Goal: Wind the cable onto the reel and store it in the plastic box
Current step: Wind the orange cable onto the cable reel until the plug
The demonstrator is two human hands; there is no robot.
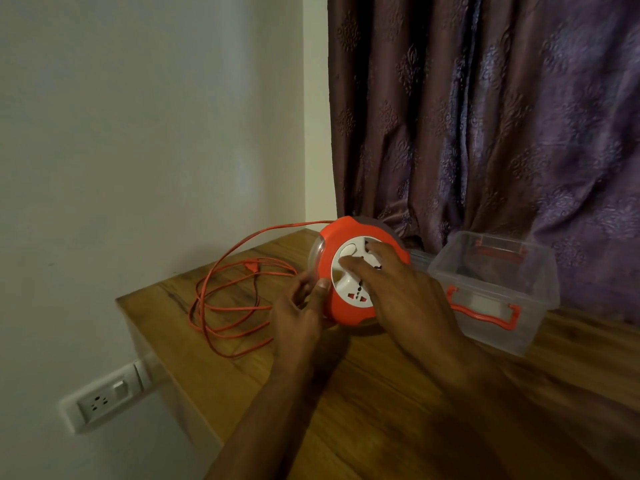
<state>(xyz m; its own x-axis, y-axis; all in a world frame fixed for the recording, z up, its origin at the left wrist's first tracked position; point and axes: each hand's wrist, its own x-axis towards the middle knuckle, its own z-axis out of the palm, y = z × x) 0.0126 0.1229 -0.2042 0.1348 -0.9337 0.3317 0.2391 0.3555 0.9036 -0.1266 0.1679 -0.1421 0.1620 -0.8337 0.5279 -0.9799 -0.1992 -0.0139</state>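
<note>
A glossy wooden table [398, 410] with dark streaked grain fills the foreground, and two bare forearms reach across it. The left hand [300, 311] curls its fingers and thumb around the left rim of a round orange plastic cable reel [327, 271], which stands tilted on edge on the tabletop. The reel's smooth orange shell surrounds a white circular socket face, and a clear, rounded band shows along its left side. The right hand [398, 289] lies over that white face with its fingers spread and fairly straight, the fingertips pressing on the face rather than curling around anything. Left of the reel, a thin orange cable [221, 308] lies unwound in loose, overlapping loops on the wood, its small orange plug [251, 266] resting among them and one strand arching up to the top of the reel. Just right of the reel sits a clear rectangular plastic box [540, 278] with orange clip handles, open at the top. Low on the smooth pale wall [138, 133] at the left is a white wall socket plate [104, 398]. Behind the table hangs a purple-brown curtain [485, 116] in heavy folds with an embossed floral pattern.
</note>
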